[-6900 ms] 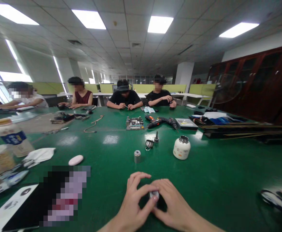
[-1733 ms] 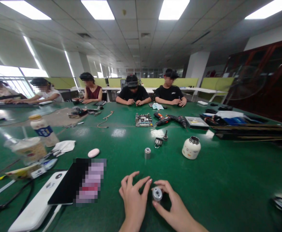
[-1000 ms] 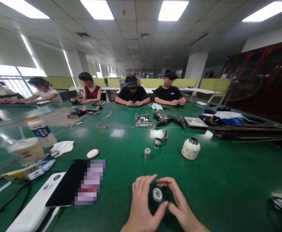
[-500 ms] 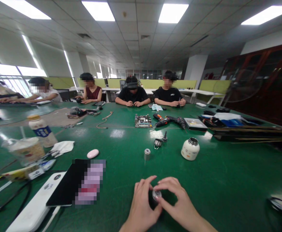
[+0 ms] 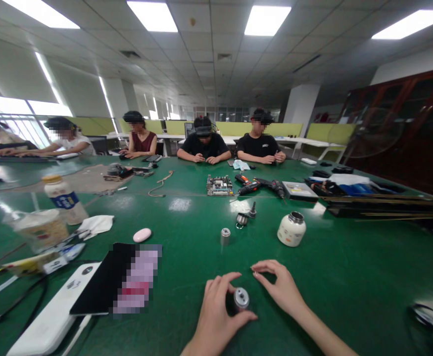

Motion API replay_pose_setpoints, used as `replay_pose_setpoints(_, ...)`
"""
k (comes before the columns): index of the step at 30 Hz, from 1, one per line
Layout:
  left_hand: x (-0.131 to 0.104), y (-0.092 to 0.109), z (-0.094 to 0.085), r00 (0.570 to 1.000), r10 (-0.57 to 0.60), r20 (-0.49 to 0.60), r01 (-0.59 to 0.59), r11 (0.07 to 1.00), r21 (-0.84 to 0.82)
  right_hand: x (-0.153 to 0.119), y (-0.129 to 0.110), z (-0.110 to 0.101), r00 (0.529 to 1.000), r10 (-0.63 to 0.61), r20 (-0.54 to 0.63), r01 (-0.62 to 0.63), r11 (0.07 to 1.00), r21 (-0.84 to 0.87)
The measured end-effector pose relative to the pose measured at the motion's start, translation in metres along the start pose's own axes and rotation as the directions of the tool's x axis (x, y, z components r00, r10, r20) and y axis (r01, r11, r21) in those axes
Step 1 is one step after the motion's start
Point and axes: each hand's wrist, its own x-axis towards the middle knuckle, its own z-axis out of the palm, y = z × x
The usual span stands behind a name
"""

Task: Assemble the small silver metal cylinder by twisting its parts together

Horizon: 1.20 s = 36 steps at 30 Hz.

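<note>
My left hand (image 5: pixel 216 310) curls around a small silver motor (image 5: pixel 242 297) that stands upright on the green table, its round end face with small holes turned up. The thumb passes in front of the motor and the index finger arches behind it. Apart from it, to the right, my right hand (image 5: pixel 277 284) pinches thumb and index finger together; a tiny thing seems to sit at the tips, too small to name. Farther off stands a second silver motor (image 5: pixel 225 236), near a metal cap with a ring (image 5: pixel 242 220) and a dark drill chuck-like part (image 5: pixel 252 209).
A cream bottle (image 5: pixel 291 229) stands at right. On the left lie a tablet-like device (image 5: pixel 101 284), a white power bank (image 5: pixel 58 311), a pink oval case (image 5: pixel 142 235) and drinks. Beyond are a circuit board (image 5: pixel 219 185), power drills (image 5: pixel 263 185) and several people seated.
My right hand has lifted away from the motor to the right and up, fingertips pinched. The motor's top is now uncovered; my left hand has stayed around it.
</note>
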Motion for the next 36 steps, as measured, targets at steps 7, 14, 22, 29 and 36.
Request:
replay_pose_setpoints(7,0.0,-0.002,0.001,1.0,-0.006,0.002,0.006,1.0,-0.002,-0.002,-0.02,-0.001,1.0,0.011,-0.005,-0.01,0.998,0.058)
replay_pose_setpoints(14,0.0,-0.004,0.002,0.999,0.034,-0.003,-0.034,0.999,0.016,-0.022,-0.066,0.007,0.988,-0.007,0.155,-0.006,0.996,0.084)
replay_pose_setpoints(22,0.001,-0.001,0.001,0.999,0.042,0.021,-0.042,0.998,0.036,-0.027,-0.066,0.013,0.987,-0.071,0.145,0.065,0.997,0.043)
replay_pose_setpoints(29,0.001,-0.002,0.0,0.998,0.055,0.041,-0.056,0.998,0.03,-0.028,-0.066,0.013,0.987,-0.099,0.127,0.094,0.994,0.05)
replay_pose_setpoints(36,0.003,0.004,-0.003,0.996,0.087,0.035,-0.088,0.996,0.031,-0.03,-0.062,0.018,0.983,-0.06,0.171,0.052,0.997,0.049)
